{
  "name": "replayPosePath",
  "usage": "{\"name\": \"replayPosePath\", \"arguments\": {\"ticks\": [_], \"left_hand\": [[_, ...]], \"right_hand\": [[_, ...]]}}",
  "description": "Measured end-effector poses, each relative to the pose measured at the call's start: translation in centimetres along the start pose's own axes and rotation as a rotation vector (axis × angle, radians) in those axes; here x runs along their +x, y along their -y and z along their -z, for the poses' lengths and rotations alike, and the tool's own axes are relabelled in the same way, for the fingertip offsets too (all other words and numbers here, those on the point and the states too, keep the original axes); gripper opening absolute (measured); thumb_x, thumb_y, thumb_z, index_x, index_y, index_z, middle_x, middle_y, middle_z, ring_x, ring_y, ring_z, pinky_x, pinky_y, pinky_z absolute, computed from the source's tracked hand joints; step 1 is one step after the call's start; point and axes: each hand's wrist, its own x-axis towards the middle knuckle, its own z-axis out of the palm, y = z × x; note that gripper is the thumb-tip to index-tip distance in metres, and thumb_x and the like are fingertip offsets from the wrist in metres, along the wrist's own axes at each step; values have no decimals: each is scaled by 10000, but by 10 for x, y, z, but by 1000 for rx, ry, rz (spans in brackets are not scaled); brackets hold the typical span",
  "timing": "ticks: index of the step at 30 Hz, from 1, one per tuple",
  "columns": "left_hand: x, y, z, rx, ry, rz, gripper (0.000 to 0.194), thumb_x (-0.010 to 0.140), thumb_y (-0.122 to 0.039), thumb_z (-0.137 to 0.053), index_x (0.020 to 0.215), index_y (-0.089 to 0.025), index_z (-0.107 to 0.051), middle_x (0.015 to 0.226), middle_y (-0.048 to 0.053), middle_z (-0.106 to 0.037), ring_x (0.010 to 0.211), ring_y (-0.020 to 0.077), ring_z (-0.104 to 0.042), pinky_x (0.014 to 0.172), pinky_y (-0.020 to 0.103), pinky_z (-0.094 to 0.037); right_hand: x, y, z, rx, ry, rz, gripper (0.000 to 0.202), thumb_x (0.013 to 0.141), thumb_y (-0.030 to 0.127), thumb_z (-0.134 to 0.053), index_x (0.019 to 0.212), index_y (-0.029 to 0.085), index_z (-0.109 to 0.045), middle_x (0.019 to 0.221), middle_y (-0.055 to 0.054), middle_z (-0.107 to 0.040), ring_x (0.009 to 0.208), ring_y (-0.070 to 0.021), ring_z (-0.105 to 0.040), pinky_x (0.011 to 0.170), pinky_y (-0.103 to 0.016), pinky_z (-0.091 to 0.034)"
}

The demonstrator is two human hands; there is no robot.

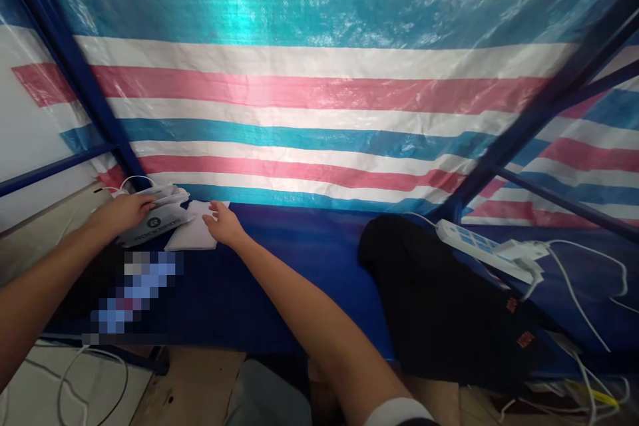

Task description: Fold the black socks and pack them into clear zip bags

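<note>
At the left end of the blue surface stands a pale grey pouch (162, 221) with dark printed lettering and a round logo. My left hand (122, 210) is closed on its upper left edge, thumb and fingers pinching the material. Right beside the pouch lies a flat white packet (192, 233), partly overlapped by it. Over the packet's right side is my right hand (223, 223), fingers loosely curled and apart, close to or touching it. The pouch's inside is hidden from view.
Black cloth (424, 299) with orange lettering lies on the blue surface (319, 266) at right. Behind it is a white power strip (484, 249) with plugs and cables. Blue metal posts (82, 73) frame a striped plastic sheet (299, 93). A blurred-out patch (134, 293) lies front left.
</note>
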Motion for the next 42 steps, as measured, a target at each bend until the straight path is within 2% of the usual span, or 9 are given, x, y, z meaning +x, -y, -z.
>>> {"name": "replayPosePath", "arguments": {"ticks": [5, 8, 13, 17, 21, 25, 31, 35, 42], "left_hand": [[17, 16, -4, 135, 125, 46, 449, 1046, -378, -473, 1337, -152, -728, 985, 42, -768, 853, 240, -666, 890, 341, -494], [16, 3, -16, 81, 58, 30, 454, 1045, -354, -472, 1368, -134, -702, 1047, 56, -767, 864, 237, -666, 899, 342, -486], [11, -17, -31, -1, 23, 97, 415, 1016, -328, -467, 1281, -150, -733, 972, 34, -758, 832, 240, -660, 908, 374, -490], [12, -14, -32, 28, 21, 76, 466, 993, -345, -445, 1311, -146, -721, 1077, 71, -779, 918, 255, -659, 935, 388, -509], [13, -12, -28, 123, 55, 148, 526, 981, -401, -410, 1377, -198, -690, 1191, 58, -770, 981, 251, -657, 952, 380, -539], [4, -37, -20, 116, -86, 53, 535, 966, -455, -424, 1342, -162, -667, 1335, 80, -713, 1215, 270, -622, 1102, 424, -505], [-58, -134, 2, -174, -242, -312, 487, 1039, -516, -447, 1360, -211, -649, 1438, 59, -657, 1361, 262, -591, 1229, 431, -424], [-125, -203, 5, -339, -172, -463, 411, 1042, -515, -513, 1419, -398, -626, 1503, -13, -632, 1403, 274, -593, 1235, 439, -453], [-204, -264, -47, -305, 18, -876, 714, 1021, -430, -653, 1670, -444, -355, 1618, 13, -552, 1518, 303, -504, 1242, 546, -485]], "right_hand": [[-62, -5, 83, -229, 37, 227, 531, 980, 327, -741, 1472, 194, -591, 1506, -151, -636, 1382, -318, -610, 1169, -478, -482], [-106, -8, 145, -246, -99, 96, 645, 984, 433, -734, 1541, 194, -514, 1473, -176, -652, 1212, -300, -707, 1025, -470, -570], [-177, -34, 251, -538, -412, 30, 372, 975, 387, -731, 1294, 197, -703, 1228, -146, -750, 1146, -304, -703, 1058, -488, -528], [-230, -65, 300, -884, -583, -160, 297, 926, 394, -771, 1125, 174, -768, 1046, -160, -726, 1045, -341, -672, 1021, -527, -508], [-263, -85, 306, -1026, -595, -191, 443, 754, 425, -927, 1107, 196, -787, 1067, -177, -712, 1056, -368, -653, 955, -487, -538], [-278, -87, 314, -872, -521, -165, 315, 856, 173, -757, 1166, 212, -802, 1048, -136, -773, 980, -291, -739, 933, -413, -575], [-290, -66, 345, -626, -585, -230, 354, 855, 104, -661, 1154, 219, -812, 1096, -91, -830, 1013, -284, -796, 967, -456, -623], [-279, -24, 319, -573, -641, -59, 370, 900, 117, -635, 1212, 227, -801, 1184, -114, -812, 1112, -311, -776, 1064, -523, -593], [-299, 46, 220, -405, 201, 329, 712, 943, 413, -803, 1597, 349, -530, 1571, -89, -607, 1501, -308, -523, 1261, -508, -430]]}}
